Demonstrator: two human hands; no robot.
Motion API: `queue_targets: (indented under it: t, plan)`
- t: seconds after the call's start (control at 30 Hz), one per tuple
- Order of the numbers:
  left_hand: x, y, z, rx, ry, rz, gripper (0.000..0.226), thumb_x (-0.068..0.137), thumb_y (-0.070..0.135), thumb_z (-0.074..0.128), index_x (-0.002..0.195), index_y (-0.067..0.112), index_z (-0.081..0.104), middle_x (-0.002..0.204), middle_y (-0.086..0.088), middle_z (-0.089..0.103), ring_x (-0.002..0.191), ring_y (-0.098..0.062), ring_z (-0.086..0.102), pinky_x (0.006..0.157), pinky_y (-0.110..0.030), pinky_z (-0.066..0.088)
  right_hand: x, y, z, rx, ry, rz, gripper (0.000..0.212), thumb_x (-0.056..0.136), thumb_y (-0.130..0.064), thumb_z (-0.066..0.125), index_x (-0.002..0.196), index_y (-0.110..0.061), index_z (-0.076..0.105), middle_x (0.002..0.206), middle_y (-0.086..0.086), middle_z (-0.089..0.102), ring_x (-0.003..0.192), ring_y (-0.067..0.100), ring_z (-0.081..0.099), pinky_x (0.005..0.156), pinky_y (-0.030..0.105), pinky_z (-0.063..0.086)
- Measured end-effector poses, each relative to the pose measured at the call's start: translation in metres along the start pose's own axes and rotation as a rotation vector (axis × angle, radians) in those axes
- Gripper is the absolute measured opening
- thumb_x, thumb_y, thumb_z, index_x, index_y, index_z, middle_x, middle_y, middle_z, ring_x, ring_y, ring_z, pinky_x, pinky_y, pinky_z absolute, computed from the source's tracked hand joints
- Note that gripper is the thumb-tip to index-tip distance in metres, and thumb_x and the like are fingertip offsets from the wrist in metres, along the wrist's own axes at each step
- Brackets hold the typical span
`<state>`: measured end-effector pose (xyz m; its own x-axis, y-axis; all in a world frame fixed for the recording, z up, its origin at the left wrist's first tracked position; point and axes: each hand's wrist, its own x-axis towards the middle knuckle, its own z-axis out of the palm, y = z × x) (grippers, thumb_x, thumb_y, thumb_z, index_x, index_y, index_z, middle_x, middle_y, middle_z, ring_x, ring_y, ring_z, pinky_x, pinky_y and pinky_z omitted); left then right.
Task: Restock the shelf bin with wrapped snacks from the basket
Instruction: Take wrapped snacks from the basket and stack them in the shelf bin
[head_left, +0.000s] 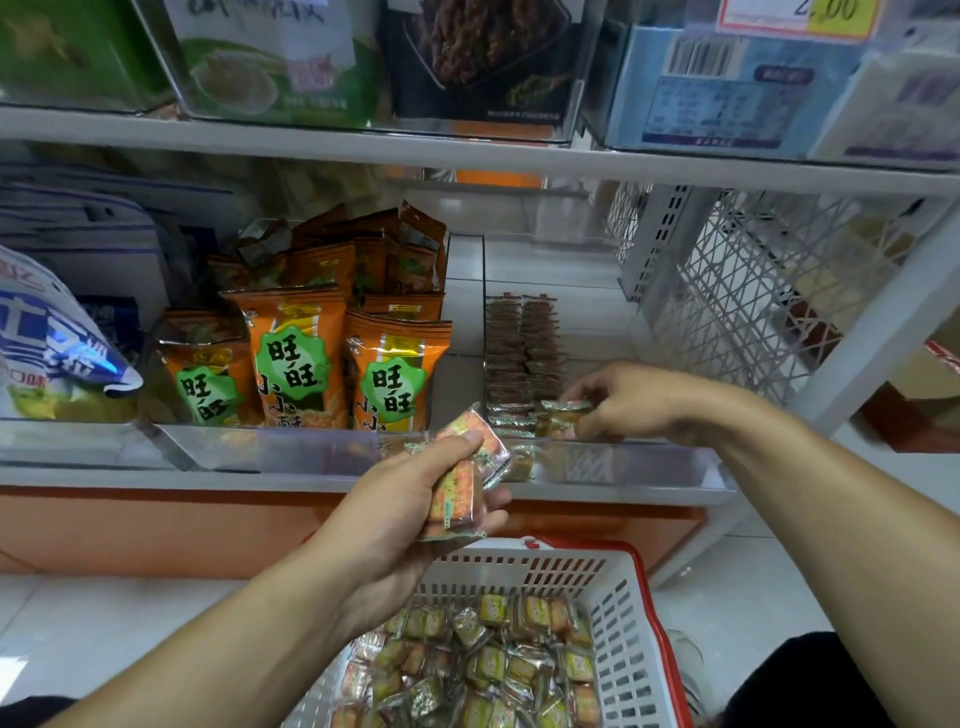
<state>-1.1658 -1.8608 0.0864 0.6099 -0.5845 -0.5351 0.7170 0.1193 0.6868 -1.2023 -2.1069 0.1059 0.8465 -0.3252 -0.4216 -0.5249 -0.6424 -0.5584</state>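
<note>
A white basket with a red rim (626, 613) sits low in front of me, full of several small wrapped snacks (498, 665). My left hand (415, 499) hovers above it and grips a small stack of wrapped snacks (462, 478). My right hand (628, 400) reaches into the clear shelf bin (649, 462) and pinches one wrapped snack (563, 410) at the front of the rows of snacks (524, 348) lined up inside the bin.
Orange snack bags (296, 358) fill the bin to the left. A blue and white bag (47, 338) lies at far left. A white lattice panel (753, 291) stands at the right. The upper shelf carries boxed goods (483, 57).
</note>
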Motion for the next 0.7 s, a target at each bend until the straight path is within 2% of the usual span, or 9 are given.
queue_targets:
  t: [0.07, 0.13, 0.23, 0.33, 0.43, 0.5, 0.53, 0.6, 0.7]
  plan:
    - [0.000, -0.001, 0.000, 0.003, 0.006, -0.006, 0.057, 0.064, 0.026, 0.083, 0.114, 0.001, 0.069, 0.095, -0.021, 0.078, 0.089, -0.035, 0.078, 0.051, -0.031, 0.061, 0.004, -0.003, 0.003, 0.010, -0.053, 0.008, 0.033, 0.087, -0.021, 0.078, 0.119, -0.016, 0.071, 0.111, 0.004, 0.073, 0.100, 0.019, 0.069, 0.088, 0.029, 0.054]
    - [0.000, -0.001, -0.001, 0.002, 0.012, -0.009, 0.057, 0.064, 0.026, 0.083, 0.114, 0.001, 0.069, 0.096, -0.023, 0.078, 0.089, -0.035, 0.078, 0.051, -0.031, 0.061, 0.007, -0.004, 0.004, 0.015, -0.072, 0.021, 0.028, 0.092, -0.021, 0.073, 0.119, -0.014, 0.071, 0.116, 0.010, 0.072, 0.098, 0.020, 0.065, 0.082, 0.029, 0.052]
    - [0.001, -0.002, -0.003, 0.008, -0.001, -0.016, 0.054, 0.068, 0.025, 0.082, 0.114, 0.001, 0.069, 0.095, -0.022, 0.078, 0.089, -0.035, 0.078, 0.051, -0.031, 0.061, 0.009, -0.002, 0.004, 0.050, -0.069, 0.059, 0.021, 0.096, -0.020, 0.067, 0.116, -0.012, 0.069, 0.120, 0.023, 0.069, 0.089, 0.026, 0.055, 0.076, 0.036, 0.041]
    - [0.000, -0.003, -0.004, 0.031, -0.013, -0.015, 0.055, 0.068, 0.026, 0.081, 0.116, 0.002, 0.068, 0.097, -0.021, 0.078, 0.089, -0.033, 0.078, 0.052, -0.031, 0.061, 0.003, -0.004, 0.001, -0.020, -0.043, 0.095, 0.022, 0.099, -0.024, 0.063, 0.118, -0.013, 0.067, 0.118, 0.016, 0.070, 0.095, 0.030, 0.066, 0.077, 0.038, 0.048]
    - [-0.001, -0.004, -0.005, 0.039, -0.027, -0.014, 0.056, 0.070, 0.026, 0.081, 0.118, 0.002, 0.067, 0.101, -0.020, 0.078, 0.091, -0.032, 0.078, 0.053, -0.031, 0.061, -0.010, -0.007, -0.003, -0.072, 0.197, 0.025, 0.020, 0.098, -0.028, 0.064, 0.112, -0.015, 0.069, 0.110, 0.007, 0.072, 0.098, 0.028, 0.070, 0.078, 0.038, 0.056]
    - [-0.002, -0.004, -0.005, 0.052, -0.055, -0.007, 0.054, 0.070, 0.026, 0.081, 0.117, 0.003, 0.068, 0.102, -0.018, 0.079, 0.094, -0.031, 0.078, 0.054, -0.030, 0.061, -0.026, -0.013, -0.004, 0.076, 0.309, -0.137, 0.021, 0.091, -0.038, 0.071, 0.104, -0.022, 0.073, 0.098, -0.001, 0.074, 0.089, 0.019, 0.071, 0.071, 0.031, 0.057]
    - [-0.003, -0.004, -0.005, 0.065, -0.072, 0.001, 0.054, 0.070, 0.025, 0.081, 0.117, 0.004, 0.068, 0.103, -0.017, 0.079, 0.093, -0.029, 0.078, 0.054, -0.029, 0.061, -0.037, -0.019, 0.000, 0.226, 0.234, -0.215, 0.025, 0.085, -0.044, 0.074, 0.101, -0.026, 0.074, 0.095, -0.001, 0.075, 0.084, 0.015, 0.071, 0.065, 0.026, 0.057]
    - [-0.005, -0.005, -0.004, 0.089, -0.106, 0.019, 0.056, 0.067, 0.024, 0.083, 0.117, 0.003, 0.068, 0.100, -0.015, 0.079, 0.083, -0.022, 0.077, 0.055, -0.028, 0.061, -0.055, -0.030, 0.014, 0.423, -0.030, -0.292, 0.040, 0.074, -0.055, 0.074, 0.106, -0.030, 0.075, 0.093, 0.003, 0.075, 0.076, 0.013, 0.068, 0.061, 0.024, 0.055]
    - [-0.008, -0.006, -0.002, 0.144, -0.151, 0.047, 0.064, 0.058, 0.023, 0.088, 0.115, 0.003, 0.066, 0.095, -0.018, 0.079, 0.074, -0.020, 0.077, 0.055, -0.028, 0.062, -0.065, -0.036, 0.039, 0.435, -0.216, -0.335, 0.044, 0.075, -0.052, 0.075, 0.112, -0.027, 0.074, 0.085, 0.006, 0.072, 0.072, 0.011, 0.064, 0.061, 0.028, 0.054]
